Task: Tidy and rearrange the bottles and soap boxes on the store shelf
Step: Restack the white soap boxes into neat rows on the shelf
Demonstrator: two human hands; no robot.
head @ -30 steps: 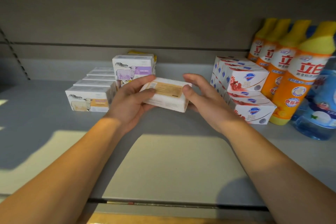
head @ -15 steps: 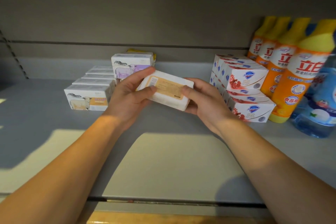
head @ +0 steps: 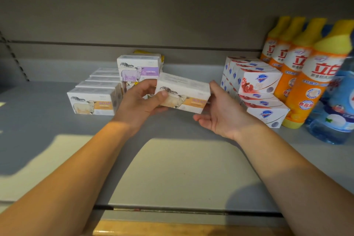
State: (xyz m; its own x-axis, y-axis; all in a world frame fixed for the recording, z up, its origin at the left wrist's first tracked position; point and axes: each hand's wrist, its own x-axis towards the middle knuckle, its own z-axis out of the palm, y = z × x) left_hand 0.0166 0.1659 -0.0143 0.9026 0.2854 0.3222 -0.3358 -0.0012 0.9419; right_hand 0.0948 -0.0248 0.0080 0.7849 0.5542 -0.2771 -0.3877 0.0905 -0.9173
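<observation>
White cardboard soap box with a sheep drawing and orange band (head: 183, 95) turned over in the hands: a second ago its flat beige-labelled face pointed up, now the long sheep-printed side faces the camera. Left hand (head: 139, 101) shifted to pinch the box's left end, thumb on front. Right hand (head: 223, 113) opened, palm up, fingers only touching the right end.

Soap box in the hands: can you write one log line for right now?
white sheep-print cardboard soap box | left hand grips left end | right hand open, touches right end | held above grey shelf
</observation>
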